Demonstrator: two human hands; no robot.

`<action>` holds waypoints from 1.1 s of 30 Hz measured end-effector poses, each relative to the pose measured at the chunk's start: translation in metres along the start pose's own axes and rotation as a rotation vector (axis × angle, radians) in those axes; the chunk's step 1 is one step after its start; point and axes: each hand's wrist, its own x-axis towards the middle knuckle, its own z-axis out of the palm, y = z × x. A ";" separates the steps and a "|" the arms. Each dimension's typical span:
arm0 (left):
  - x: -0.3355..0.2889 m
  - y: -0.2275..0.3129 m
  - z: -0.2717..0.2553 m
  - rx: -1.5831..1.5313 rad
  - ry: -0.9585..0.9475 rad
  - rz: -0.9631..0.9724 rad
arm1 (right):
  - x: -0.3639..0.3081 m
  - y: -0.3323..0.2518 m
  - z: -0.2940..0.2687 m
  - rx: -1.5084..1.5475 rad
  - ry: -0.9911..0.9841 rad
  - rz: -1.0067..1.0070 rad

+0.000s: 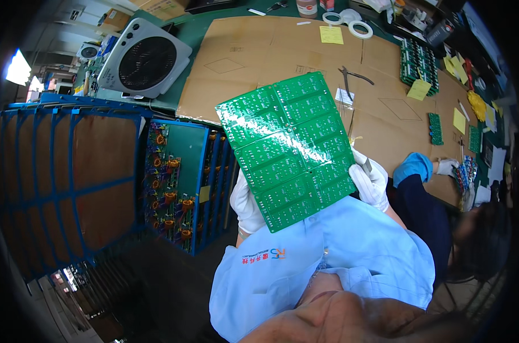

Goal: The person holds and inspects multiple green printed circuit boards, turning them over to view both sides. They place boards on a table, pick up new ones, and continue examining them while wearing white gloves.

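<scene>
A large green circuit board panel (291,150), divided into several small units, is held up at a tilt before my chest, its shiny soldered face showing. My left hand (246,203), in a white glove, closes on its left edge, with fingers partly hidden behind the board. At the right edge my right hand (369,180), also white-gloved, grips the panel with the thumb side showing. Beyond the board, a pair of cutting pliers (351,81) lies on the cardboard sheet (248,54), near a small white paper label (344,96).
A blue rack (199,188) at left holds boards carrying copper coils (171,196). A grey fan (147,58) stands far left. Tape rolls (360,30), yellow notes (331,35) and stacked green boards (418,66) lie farther off. A co-worker's gloved hand (447,166) is at right.
</scene>
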 end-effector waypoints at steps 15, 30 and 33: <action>0.000 -0.017 -0.017 0.083 -0.009 -0.012 | 0.002 0.012 -0.011 0.010 -0.009 0.033; 0.008 -0.018 -0.009 -0.007 -0.034 -0.059 | 0.006 0.016 -0.015 0.041 -0.003 0.069; 0.009 -0.023 -0.017 -0.064 -0.047 -0.066 | 0.009 0.014 -0.016 0.004 -0.004 0.050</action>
